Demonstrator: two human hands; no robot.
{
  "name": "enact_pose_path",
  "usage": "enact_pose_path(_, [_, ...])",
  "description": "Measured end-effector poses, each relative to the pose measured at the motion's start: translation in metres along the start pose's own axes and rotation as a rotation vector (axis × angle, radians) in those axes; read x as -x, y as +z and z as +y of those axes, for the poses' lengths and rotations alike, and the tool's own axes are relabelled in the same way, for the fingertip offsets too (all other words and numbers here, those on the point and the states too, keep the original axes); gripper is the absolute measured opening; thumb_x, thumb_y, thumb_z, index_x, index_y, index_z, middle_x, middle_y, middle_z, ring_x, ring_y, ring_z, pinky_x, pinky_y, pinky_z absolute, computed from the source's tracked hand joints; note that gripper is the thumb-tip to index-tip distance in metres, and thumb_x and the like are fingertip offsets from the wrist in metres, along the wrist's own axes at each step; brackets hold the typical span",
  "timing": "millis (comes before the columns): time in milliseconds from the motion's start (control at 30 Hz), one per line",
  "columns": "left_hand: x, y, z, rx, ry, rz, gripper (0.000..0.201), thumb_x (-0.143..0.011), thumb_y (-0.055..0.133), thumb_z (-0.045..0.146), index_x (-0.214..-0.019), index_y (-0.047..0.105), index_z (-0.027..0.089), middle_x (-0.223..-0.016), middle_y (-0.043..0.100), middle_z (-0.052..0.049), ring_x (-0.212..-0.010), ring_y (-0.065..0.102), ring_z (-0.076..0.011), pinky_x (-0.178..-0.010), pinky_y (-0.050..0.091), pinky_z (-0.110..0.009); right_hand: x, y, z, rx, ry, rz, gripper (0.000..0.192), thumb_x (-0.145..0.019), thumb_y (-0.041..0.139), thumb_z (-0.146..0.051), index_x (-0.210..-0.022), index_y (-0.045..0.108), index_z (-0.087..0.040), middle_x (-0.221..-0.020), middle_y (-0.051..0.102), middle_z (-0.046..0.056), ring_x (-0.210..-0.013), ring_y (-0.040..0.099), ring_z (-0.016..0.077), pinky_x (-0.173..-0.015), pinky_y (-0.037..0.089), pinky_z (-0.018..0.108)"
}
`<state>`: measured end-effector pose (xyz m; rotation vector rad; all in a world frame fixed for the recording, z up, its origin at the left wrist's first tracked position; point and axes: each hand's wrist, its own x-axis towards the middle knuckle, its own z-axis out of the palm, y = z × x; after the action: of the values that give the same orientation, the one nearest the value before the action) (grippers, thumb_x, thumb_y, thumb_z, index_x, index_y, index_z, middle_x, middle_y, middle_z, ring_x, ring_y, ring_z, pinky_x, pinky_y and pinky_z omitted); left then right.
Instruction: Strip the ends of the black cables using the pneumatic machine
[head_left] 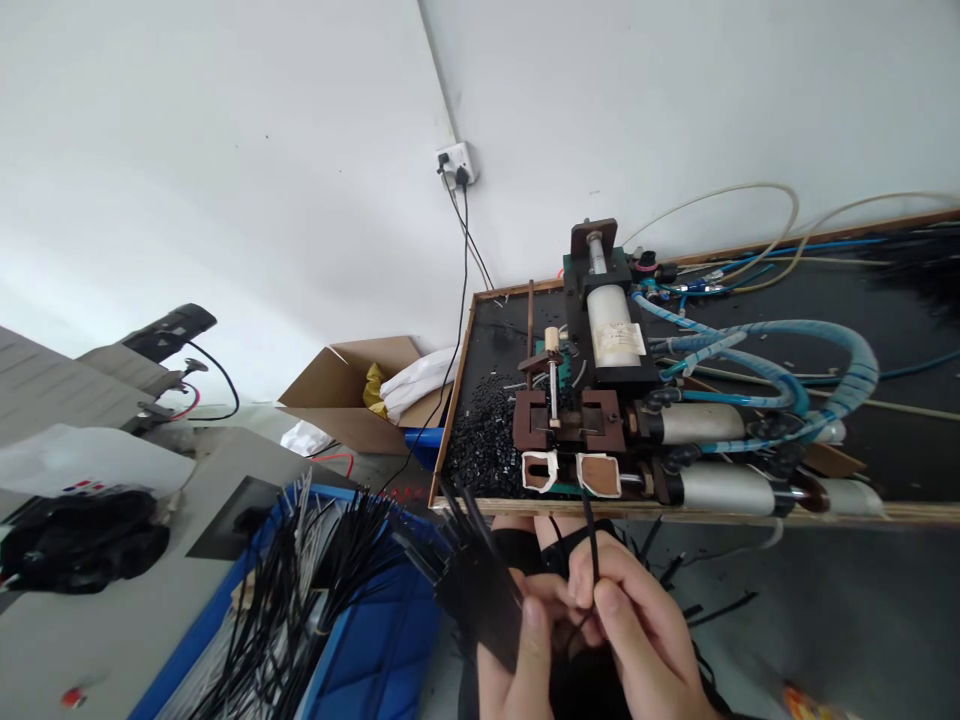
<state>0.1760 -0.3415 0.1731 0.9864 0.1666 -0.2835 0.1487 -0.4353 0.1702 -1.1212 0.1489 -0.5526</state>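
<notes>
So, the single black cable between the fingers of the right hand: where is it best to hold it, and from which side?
Probably grip the single black cable low on its straight shaft, just above the right hand, pinching from the sides. It stands nearly upright and thin, with its free tip toward the machine, so the tip stays clear. The left hand holds the cable bundle.

Nothing readable. White label (619,343) on the pneumatic cylinder (611,325) is showing print, but it's blurring out, too small to make out. Red and blue marks (85,487) on the white container (82,462) at left aren't resolving into letters either.
</notes>
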Motion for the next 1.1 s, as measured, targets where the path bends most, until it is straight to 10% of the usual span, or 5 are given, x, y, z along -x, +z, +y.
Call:
enact_pose_path(200, [-0.011, 0.001, 0.015, 0.087, 0.036, -0.119, 0.017, -0.094, 0.083, 0.035, -0.100, 0.073, 0.022, -0.050, 0.052, 0.010, -0.036, 0.039, -0.0034, -0.051, 0.048, -0.020, -0.003, -0.004, -0.007, 0.128, 0.179, -0.075, 0.042, -0.110, 0.053, -0.053, -0.085, 0.063, -0.022, -0.057, 0.056, -0.003, -0.048, 0.049, 0.0137, -0.054, 0.041, 0.028])
enact_pose_path(367, [-0.008, -0.007, 0.016, -0.010, -0.131, -0.046, 0.035, -0.084, 0.091, 0.046, -0.097, 0.073, 0.019, -0.039, 0.045, 0.011, -0.032, 0.028, -0.0019, -0.040, 0.031, -0.013, -0.016, 0.001, -0.014, 0.306, 0.382, -0.354, 0.050, -0.106, 0.058, -0.056, -0.071, 0.059, -0.022, -0.061, 0.071, 0.003, -0.060, 0.071, 0.0218, -0.061, 0.050, 0.030])
enact_pose_path(600, [-0.009, -0.008, 0.021, 0.012, -0.125, -0.036, 0.024, -0.086, 0.090, 0.039, -0.095, 0.076, 0.021, -0.040, 0.036, 0.013, -0.036, 0.023, -0.0020, -0.041, 0.033, -0.011, -0.009, -0.013, -0.016, 0.516, 0.318, -0.384, 0.046, -0.104, 0.055, -0.057, -0.076, 0.069, -0.023, -0.077, 0.070, 0.006, -0.082, 0.062, 0.0260, -0.077, 0.045, 0.037])
enact_pose_path(1100, [-0.029, 0.003, 0.054, 0.151, -0.006, -0.233, 0.017, -0.104, 0.068, 0.041, -0.104, 0.075, 0.026, -0.055, 0.015, 0.012, -0.043, 0.003, -0.0058, -0.039, 0.027, -0.014, -0.024, -0.002, 0.010, -0.463, 0.330, -0.164, 0.035, -0.101, 0.071, -0.047, -0.085, 0.066, -0.017, -0.068, 0.065, 0.002, -0.052, 0.045, 0.0114, -0.051, 0.030, 0.025])
